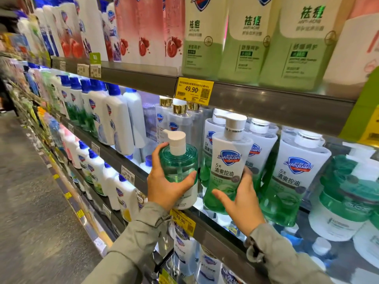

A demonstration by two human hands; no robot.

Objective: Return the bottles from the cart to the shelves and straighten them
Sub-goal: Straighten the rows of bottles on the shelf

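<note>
A person stands at a lit supermarket shelf [215,232] of body-wash bottles, both hands raised to the middle tier. The left hand [166,187] wraps a teal pump bottle [180,160], thumb across its front and fingers curled behind, holding it at the shelf's front edge. Its label faces away, which suggests it needs turning. The right hand [242,199] clamps the lower half of a white-and-green pump bottle [227,167], label outward and leaning slightly, just beside a matching bottle [295,177] in the row. That is probably where it belongs. The hands hide both bases, so I cannot tell whether either bottle rests on the shelf yet. A yellow price tag [182,221] hangs below — the cart is out of view.
</note>
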